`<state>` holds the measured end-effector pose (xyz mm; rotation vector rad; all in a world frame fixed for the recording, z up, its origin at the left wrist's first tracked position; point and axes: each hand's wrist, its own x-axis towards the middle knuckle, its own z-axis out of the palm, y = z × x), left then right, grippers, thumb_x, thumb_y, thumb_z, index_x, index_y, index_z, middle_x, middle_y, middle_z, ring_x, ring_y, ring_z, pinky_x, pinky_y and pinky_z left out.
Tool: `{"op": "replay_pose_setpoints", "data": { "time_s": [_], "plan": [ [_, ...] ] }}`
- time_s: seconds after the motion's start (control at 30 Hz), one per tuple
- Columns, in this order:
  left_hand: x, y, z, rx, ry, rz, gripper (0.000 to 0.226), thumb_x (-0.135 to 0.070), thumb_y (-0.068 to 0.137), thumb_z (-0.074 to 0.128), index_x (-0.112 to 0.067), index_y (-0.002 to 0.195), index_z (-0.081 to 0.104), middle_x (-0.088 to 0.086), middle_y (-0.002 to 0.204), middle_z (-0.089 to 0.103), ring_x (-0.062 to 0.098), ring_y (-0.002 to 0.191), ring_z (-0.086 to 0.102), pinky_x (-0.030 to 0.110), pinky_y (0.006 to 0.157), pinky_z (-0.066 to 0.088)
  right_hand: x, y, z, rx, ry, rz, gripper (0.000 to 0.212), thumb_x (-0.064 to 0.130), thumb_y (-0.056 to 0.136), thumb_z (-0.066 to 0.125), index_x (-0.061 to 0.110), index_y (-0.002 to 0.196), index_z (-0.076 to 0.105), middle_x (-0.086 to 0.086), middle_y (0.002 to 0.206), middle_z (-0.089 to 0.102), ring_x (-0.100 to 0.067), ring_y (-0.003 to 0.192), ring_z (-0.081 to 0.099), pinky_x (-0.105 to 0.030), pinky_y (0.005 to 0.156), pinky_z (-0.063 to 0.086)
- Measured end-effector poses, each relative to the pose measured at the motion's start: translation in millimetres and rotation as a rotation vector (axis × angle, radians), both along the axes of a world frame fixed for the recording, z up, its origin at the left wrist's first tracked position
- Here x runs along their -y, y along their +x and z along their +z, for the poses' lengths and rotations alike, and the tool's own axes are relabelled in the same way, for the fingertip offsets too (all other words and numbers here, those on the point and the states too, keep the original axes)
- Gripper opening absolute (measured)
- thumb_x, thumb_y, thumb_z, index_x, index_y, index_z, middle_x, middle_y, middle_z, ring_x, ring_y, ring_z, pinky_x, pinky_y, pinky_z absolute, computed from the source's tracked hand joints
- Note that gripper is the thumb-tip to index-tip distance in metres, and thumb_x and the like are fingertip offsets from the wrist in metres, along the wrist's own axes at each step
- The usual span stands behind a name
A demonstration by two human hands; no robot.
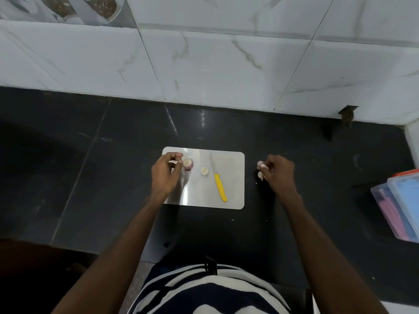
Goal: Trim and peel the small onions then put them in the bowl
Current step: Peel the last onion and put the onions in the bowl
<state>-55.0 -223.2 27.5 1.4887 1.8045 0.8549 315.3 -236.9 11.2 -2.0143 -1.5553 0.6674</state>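
Head view: the left hand (166, 172) pinches a small trimmed onion (188, 164) at the far left corner of the steel board (231, 177), while the right hand (277, 169) holds pale peel scraps (260, 165) over the dark counter (90, 166) — off the board. The onion could roll off that near edge if the pinch slackens. The yellow-handled knife (218, 180) lies free mid-board, beside a cut-off end (204, 171). No bowl shows; open counter surrounds the board.
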Motion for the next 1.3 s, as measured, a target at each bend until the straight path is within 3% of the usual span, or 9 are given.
{"op": "replay_pose_setpoints", "data": {
  "time_s": [0.13, 0.23, 0.37, 0.57, 0.73, 0.83, 1.0, 1.13, 1.3],
  "plan": [
    [-3, 4, 0, -0.005, -0.009, -0.016, 0.014, -0.016, 0.103, 0.071, -0.019, 0.116, 0.076, -0.010, 0.122, 0.076, 0.009, 0.094, 0.074, 0.007, 0.074, 0.051, -1, -1, 6, -0.065, -0.056, -0.084, 0.035, 0.018, 0.095, 0.078, 0.004, 0.071, 0.058, 0.006, 0.057, 0.063, 0.006, 0.055, 0.065, -0.015, 0.052, 0.046],
    [-6, 3, 0, -0.023, 0.002, -0.018, 0.014, -0.016, 0.103, 0.072, -0.018, 0.116, 0.076, -0.008, 0.121, 0.076, 0.009, 0.092, 0.074, 0.005, 0.074, 0.051, -4, -1, 4, -0.019, -0.093, -0.117, 0.033, 0.020, 0.095, 0.077, 0.011, 0.071, 0.057, 0.007, 0.065, 0.064, -0.002, 0.060, 0.067, -0.023, 0.053, 0.051],
    [-12, -3, -2, -0.122, 0.014, -0.006, 0.020, -0.023, 0.099, 0.077, -0.023, 0.118, 0.074, -0.006, 0.123, 0.072, 0.012, 0.093, 0.071, 0.032, 0.085, 0.062, -4, -4, 8, 0.029, -0.132, -0.126, 0.034, 0.032, 0.095, 0.077, 0.010, 0.074, 0.061, 0.008, 0.058, 0.062, -0.005, 0.058, 0.061, -0.019, 0.050, 0.038],
    [-23, -8, -19, -0.239, -0.112, -0.212, 0.058, -0.055, 0.089, 0.085, -0.033, 0.140, 0.068, -0.007, 0.130, 0.059, 0.013, 0.103, 0.067, 0.033, 0.088, 0.059, -9, -2, 0, 0.179, -0.140, -0.023, 0.018, 0.036, 0.086, 0.084, 0.020, 0.083, 0.077, 0.004, 0.072, 0.072, -0.018, 0.071, 0.070, -0.033, 0.066, 0.056],
    [-23, -3, -30, -0.252, -0.099, -0.260, 0.052, -0.033, 0.091, 0.087, -0.023, 0.138, 0.069, 0.003, 0.128, 0.066, 0.012, 0.097, 0.068, 0.036, 0.097, 0.061, -8, 2, -3, 0.262, -0.143, 0.014, 0.037, 0.039, 0.069, 0.097, 0.018, 0.097, 0.083, -0.004, 0.086, 0.079, -0.023, 0.076, 0.072, -0.032, 0.069, 0.058],
    [-22, -1, -35, -0.242, -0.073, -0.233, 0.041, -0.030, 0.092, 0.086, -0.023, 0.129, 0.071, 0.001, 0.118, 0.070, 0.013, 0.093, 0.071, 0.037, 0.097, 0.061, 0, -2, 1, 0.326, -0.103, -0.038, 0.040, 0.047, 0.073, 0.091, 0.021, 0.102, 0.078, -0.004, 0.096, 0.073, -0.028, 0.092, 0.067, -0.039, 0.075, 0.058],
    [-17, 1, -31, -0.192, -0.047, -0.186, 0.036, -0.035, 0.092, 0.087, -0.025, 0.124, 0.073, -0.003, 0.114, 0.069, 0.007, 0.088, 0.071, 0.027, 0.088, 0.060, 23, -32, 19, 0.315, 0.232, -0.067, 0.016, 0.028, 0.093, 0.076, 0.017, 0.104, 0.074, -0.003, 0.104, 0.069, -0.026, 0.099, 0.059, -0.041, 0.077, 0.054],
    [-4, 2, -19, -0.092, -0.012, -0.234, 0.034, -0.030, 0.090, 0.090, -0.027, 0.119, 0.072, -0.010, 0.116, 0.071, 0.006, 0.095, 0.072, 0.028, 0.087, 0.063, 30, -68, 17, 0.229, 0.118, 0.115, 0.010, 0.026, 0.095, 0.071, 0.019, 0.102, 0.072, -0.001, 0.104, 0.068, -0.023, 0.101, 0.060, -0.038, 0.084, 0.051],
    [21, 4, 4, 0.246, -0.156, -0.239, 0.038, -0.026, 0.096, 0.086, -0.036, 0.129, 0.071, -0.015, 0.129, 0.074, 0.005, 0.118, 0.072, 0.029, 0.078, 0.065, 34, -123, 7, 0.181, -0.115, 0.266, 0.034, 0.041, 0.097, 0.070, 0.020, 0.123, 0.068, -0.003, 0.118, 0.066, -0.024, 0.111, 0.060, -0.038, 0.088, 0.052]
  ]
}}
